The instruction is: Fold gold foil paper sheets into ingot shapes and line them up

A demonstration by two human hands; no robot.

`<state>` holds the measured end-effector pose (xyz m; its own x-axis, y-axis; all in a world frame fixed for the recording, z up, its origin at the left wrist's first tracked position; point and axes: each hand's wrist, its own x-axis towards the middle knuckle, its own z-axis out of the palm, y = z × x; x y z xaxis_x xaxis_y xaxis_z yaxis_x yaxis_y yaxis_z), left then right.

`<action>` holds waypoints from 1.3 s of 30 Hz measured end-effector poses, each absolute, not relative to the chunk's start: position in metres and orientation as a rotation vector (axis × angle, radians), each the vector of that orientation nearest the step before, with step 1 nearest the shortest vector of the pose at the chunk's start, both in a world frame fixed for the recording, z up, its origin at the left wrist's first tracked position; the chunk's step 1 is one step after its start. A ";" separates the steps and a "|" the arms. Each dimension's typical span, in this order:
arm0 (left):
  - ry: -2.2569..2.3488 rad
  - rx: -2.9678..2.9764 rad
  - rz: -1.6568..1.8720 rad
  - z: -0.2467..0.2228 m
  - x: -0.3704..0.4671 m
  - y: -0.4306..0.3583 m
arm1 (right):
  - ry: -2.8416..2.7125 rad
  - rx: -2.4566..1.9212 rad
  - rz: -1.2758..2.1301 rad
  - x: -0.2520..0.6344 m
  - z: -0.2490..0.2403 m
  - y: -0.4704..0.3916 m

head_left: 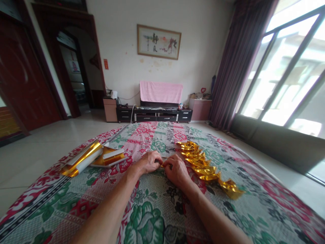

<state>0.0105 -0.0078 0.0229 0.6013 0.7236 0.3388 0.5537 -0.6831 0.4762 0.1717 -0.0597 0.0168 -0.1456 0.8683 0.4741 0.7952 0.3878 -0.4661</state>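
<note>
My left hand point(150, 162) and my right hand point(177, 170) meet over the middle of the patterned cloth. Their fingers are closed in a pinch on a small piece of gold foil paper point(162, 165), mostly hidden by the fingers. Just right of my right hand, several folded gold paper ingots point(207, 170) lie in a slanting row, the nearest one point(231, 189) set closest to me. To the left of my left hand are loose gold foil sheets with white backs: a curled roll point(85, 159) and a flatter stack point(111, 157).
The flowered cloth point(144, 220) covers a broad surface beneath my arms. Beyond its far edge stands a low black cabinet point(157, 117), with a pink cloth point(161, 91) draped over something on it. A window point(286, 71) and purple curtain point(233, 67) are at right, a doorway at left.
</note>
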 end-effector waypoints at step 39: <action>1.053 2.503 0.714 0.022 0.009 -0.007 | -1.895 -1.568 0.042 0.168 0.019 -0.057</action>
<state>0.0093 -0.0068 0.0221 0.6006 0.7335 0.3182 0.5671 -0.6713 0.4772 0.1677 -0.0571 0.0189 -0.0546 0.8828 0.4665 0.8614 0.2779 -0.4251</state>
